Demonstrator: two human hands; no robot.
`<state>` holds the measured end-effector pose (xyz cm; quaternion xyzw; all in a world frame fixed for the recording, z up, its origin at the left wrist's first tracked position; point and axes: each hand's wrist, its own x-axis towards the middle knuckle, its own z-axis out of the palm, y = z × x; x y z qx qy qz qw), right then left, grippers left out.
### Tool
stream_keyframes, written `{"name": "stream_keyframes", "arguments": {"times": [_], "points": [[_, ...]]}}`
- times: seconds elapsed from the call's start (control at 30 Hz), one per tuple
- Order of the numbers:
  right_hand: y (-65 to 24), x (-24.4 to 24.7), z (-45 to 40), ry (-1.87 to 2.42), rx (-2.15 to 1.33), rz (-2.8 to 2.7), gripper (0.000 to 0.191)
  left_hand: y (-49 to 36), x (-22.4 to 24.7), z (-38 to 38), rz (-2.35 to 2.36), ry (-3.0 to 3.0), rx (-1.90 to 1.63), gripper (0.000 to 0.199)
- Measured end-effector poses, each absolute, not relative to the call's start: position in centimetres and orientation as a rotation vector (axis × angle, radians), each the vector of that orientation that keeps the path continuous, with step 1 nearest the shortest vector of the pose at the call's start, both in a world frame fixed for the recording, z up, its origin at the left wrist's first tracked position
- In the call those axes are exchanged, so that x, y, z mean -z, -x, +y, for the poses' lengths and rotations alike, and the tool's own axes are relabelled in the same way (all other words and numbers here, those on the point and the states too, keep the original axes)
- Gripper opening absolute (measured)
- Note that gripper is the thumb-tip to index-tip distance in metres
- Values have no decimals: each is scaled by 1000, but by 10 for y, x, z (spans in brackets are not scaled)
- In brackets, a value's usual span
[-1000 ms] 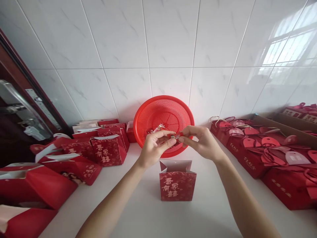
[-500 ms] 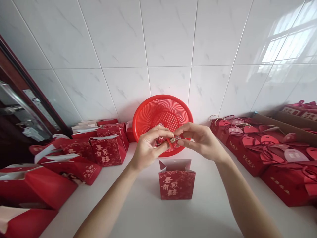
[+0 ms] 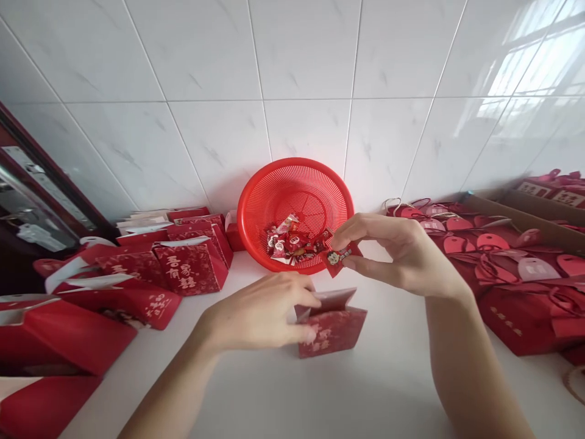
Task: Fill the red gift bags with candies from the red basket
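Observation:
Between the thumb and fingers of my right hand is a red wrapped candy with a small cartoon figure on it. It hangs in front of the basket, above and behind an open-topped red paper gift box. My left hand grips the box's upper left edge, thumb on the printed front and fingers over the opening. The box leans slightly on the white table. Its inside is mostly hidden. Behind both hands, a red plastic basket rests tilted against the wall, with several wrapped candies at its bottom.
Open red paper boxes stand in rows along the left. On the right are closed red gift boxes with ribbon handles, beside a cardboard carton. A tiled wall closes off the back, and a dark door is at far left.
My left hand has let go of the candy and come down to the box, which is now turned and tilted a little. The candy stays in my right hand. The view has shifted slightly.

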<state>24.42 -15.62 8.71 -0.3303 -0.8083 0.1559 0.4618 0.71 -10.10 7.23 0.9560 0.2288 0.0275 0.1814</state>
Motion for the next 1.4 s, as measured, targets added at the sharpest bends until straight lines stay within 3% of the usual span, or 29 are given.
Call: {"name": "stream_keyframes", "arguments": {"times": [0.17,0.3,0.47,0.93,1.2,1.4], "points": [[-247,-97,-171,755,-256,-2067,23,-7,-72,-123,409,-2690,-46,34],[-247,-102,-180,767,-275,-2068,26,-8,-65,-134,463,-2766,-90,16],[-244,-108,-184,836,-298,-2103,28,-3,-59,-146,471,-2880,-167,32],[-238,-112,-187,836,-148,-2191,23,2,-56,-148,546,-3071,-412,38],[-240,-109,-188,830,-127,-2218,23,-1,-56,-138,642,-3071,-351,48],[-240,-109,-191,856,-175,-2226,23,-4,-54,-132,674,-2995,-328,37]]}}
